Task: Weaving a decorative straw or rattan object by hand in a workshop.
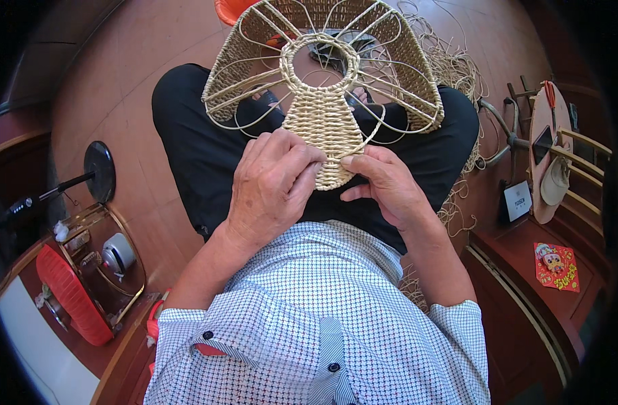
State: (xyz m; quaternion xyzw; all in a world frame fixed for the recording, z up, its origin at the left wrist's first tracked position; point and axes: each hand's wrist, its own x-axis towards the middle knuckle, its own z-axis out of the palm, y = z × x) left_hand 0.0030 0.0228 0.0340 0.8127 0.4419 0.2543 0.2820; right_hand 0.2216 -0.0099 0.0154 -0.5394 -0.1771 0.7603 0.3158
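Note:
A pale woven basket frame (420, 81) rests across my lap, with a round braided ring (287, 64), radiating loops and one densely woven tapered panel (326, 121) hanging toward me. My left hand (272, 182) is closed at that panel's lower left, fingertips pinched on the weave, partly hiding it. My right hand (383, 189) grips the panel's lower right edge between thumb and bent fingers, where a loose strand (378, 121) loops out to the right and runs into the weave. The exact hold of the fingertips is partly hidden.
An orange container (231, 10) is behind the basket. Loose cord (450, 61) lies heaped at right, beside a round board (545, 196) and wooden furniture with a red card (555, 266). At left are a black pedestal base (99, 172) and a red-topped item (62, 290).

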